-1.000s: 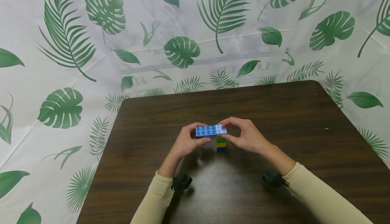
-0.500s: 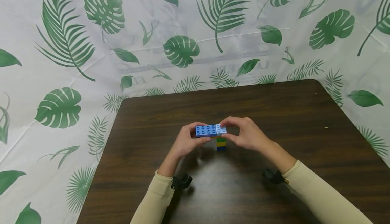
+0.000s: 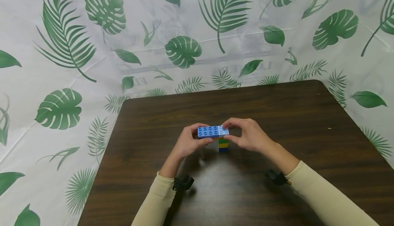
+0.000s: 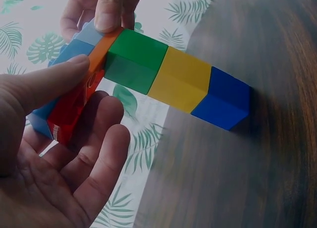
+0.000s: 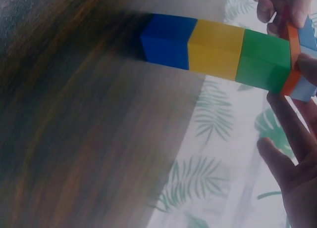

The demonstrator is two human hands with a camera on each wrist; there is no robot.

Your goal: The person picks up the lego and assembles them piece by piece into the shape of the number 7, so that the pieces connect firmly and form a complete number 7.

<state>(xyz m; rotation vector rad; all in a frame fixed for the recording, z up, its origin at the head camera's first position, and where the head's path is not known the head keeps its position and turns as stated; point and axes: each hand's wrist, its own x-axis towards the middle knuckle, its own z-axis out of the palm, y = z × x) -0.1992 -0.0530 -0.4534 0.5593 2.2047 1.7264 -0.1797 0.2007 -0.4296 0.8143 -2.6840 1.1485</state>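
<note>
A tower of toy building bricks stands on the table: a dark blue brick [image 4: 225,100] at the bottom, then a yellow brick [image 4: 182,79] and a green brick [image 4: 136,60]. Above them lies a thin orange piece [image 5: 294,40], with a red brick [image 4: 74,109] jutting out to the left. On top sit a long blue brick [image 3: 207,132] and a light blue brick [image 3: 221,132], side by side. My left hand [image 3: 187,142] pinches the blue brick's left part, its thumb along the near side. With thumb and fingertips, my right hand [image 3: 251,137] pinches the light blue end.
The dark wood-grain table [image 3: 147,185] extends around the tower. Behind it hangs a white, leaf-printed sheet [image 3: 135,21]. A tiny pale speck [image 3: 329,128] lies on the right of the tabletop. Each wrist carries a dark strap.
Both hands keep their grip on the top bricks with almost no movement. The head view has shifted very slightly.
</note>
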